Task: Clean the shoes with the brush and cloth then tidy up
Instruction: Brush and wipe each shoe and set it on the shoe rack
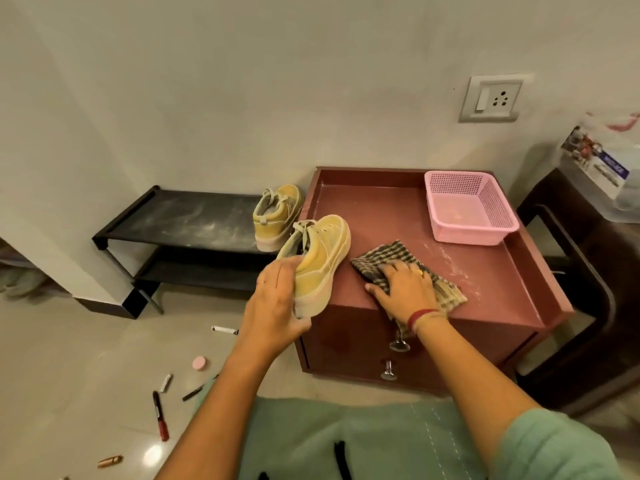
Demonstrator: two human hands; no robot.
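The left hand (273, 299) grips a yellow shoe (320, 261) by its heel end, lifted with the toe over the left near corner of the tabletop (381, 216), probably so the side and sole can be reached for wiping. The right hand (405, 292) lies open and flat on a checked cloth (384, 258), pressing it against the tabletop just right of the shoe. It is either about to gather the cloth or is wiping the dusty surface; I cannot tell which. The second shoe (273, 216) stands on the top shelf of a black rack (180, 220) to the left, touching the cabinet's side, seemingly parked there out of the way. No brush is in view. A pink basket (467, 209) sits empty at the far right of the tabletop, likely for tidying the pens and small things (161, 415) scattered on the floor (69, 368). A printed bag (599, 164) at far right carries lettering too blurred to read; the shoes show no legible brand.
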